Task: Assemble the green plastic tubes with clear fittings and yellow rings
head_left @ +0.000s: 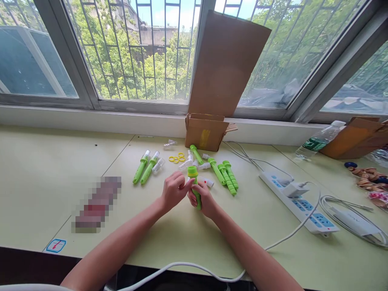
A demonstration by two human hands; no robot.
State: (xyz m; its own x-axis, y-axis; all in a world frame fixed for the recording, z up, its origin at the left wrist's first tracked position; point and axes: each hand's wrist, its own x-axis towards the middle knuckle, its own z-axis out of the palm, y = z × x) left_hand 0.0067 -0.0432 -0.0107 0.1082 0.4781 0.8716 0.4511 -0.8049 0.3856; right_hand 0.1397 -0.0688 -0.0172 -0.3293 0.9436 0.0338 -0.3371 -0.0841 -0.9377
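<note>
So, what is lying on the table (45, 182), starting from the left?

It is spreading out pale yellow-green, and daylight is pouring through the barred window (136, 48) at twelve o'clock. A blurred patch (97, 204) is sitting at nine o'clock from the hands. Two green pieces (145, 166) with clear tips are lying side by side at ten o'clock, and yellow rings (177, 157) are resting at twelve.

And the hands?

The left hand (173, 190) is hovering with fingers half curled, its index tip touching the green tube (194, 180) just under the cap; whether it is pinching, I cannot tell. The right hand (203, 200) is wrapping its fingers around the tube's lower part, holding it nearly upright at the middle of the table.

Further right?

A cardboard box (204, 133) is standing open at one o'clock, a cardboard sheet (227, 60) leaning on the window behind it. Loose green tubes (226, 176) are lying at two o'clock, a power strip (298, 202) is stretching out at three, and a water bottle (318, 141) is lying near the sill at two.
</note>
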